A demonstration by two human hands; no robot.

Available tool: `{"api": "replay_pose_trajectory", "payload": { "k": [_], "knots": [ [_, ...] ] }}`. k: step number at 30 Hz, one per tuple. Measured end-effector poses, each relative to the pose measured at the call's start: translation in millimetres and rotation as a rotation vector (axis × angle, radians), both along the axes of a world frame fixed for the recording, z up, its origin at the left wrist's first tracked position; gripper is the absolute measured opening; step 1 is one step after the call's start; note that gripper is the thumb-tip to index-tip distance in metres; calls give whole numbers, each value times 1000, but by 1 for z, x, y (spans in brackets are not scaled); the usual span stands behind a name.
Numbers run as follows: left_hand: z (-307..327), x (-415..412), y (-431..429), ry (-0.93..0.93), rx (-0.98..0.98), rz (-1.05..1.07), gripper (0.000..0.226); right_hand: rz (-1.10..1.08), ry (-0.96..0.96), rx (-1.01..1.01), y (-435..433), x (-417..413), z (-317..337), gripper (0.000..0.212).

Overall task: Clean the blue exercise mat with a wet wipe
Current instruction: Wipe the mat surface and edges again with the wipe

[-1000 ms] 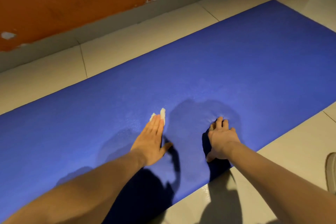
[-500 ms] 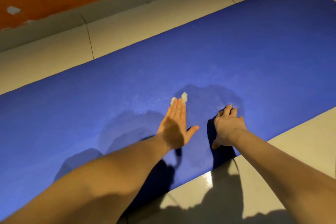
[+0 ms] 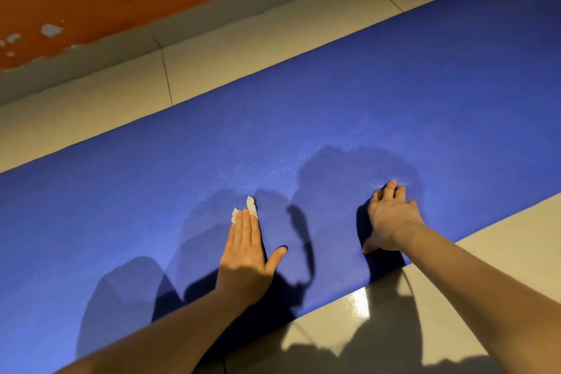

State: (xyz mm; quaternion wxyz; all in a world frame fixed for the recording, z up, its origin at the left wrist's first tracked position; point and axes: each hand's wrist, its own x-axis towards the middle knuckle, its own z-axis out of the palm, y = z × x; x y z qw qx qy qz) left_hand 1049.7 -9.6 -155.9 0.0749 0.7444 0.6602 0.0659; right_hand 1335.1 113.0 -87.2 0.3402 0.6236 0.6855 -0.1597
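Left hand point(image 3: 246, 255) has slid left, flat on wet wipe point(image 3: 251, 206); right hand point(image 3: 391, 222), spread, presses mat point(image 3: 364, 100).

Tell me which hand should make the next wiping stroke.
Left. The left hand lies flat on the blue mat with the wet wipe under its fingertips; the right hand only braces on the mat, holding nothing.
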Motion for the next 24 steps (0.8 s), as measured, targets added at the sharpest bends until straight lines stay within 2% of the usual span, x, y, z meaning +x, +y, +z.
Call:
{"api": "replay_pose_trajectory", "payload": {
  "k": [3,6,8,10,13,16,20,22,24],
  "knots": [
    [1,45,33,-133,-119,-29,97,-6,-18,-12,2,-5,-1,138],
    [-4,104,72,-105,-88,-194,92,6,-35,-16,2,-5,-2,137],
    [-4,133,92,-137,-162,-255,86,14,-34,-16,2,-5,-2,133],
    [1,136,98,-87,-174,-284,83,11,-36,-36,3,-6,-1,132],
    [13,97,68,7,-57,-354,90,-5,-46,-57,4,-8,1,135],
    [10,32,11,-149,-150,-91,99,-20,-26,-52,4,-7,1,136],
    [0,8,-37,-56,-51,202,95,-26,-11,-39,2,-4,1,141],
    [1,28,-32,-72,-45,190,95,-29,-11,-39,3,-6,1,139],
    [5,63,-15,-59,-92,76,96,-27,-20,-40,5,-9,2,135]
  ]
}}
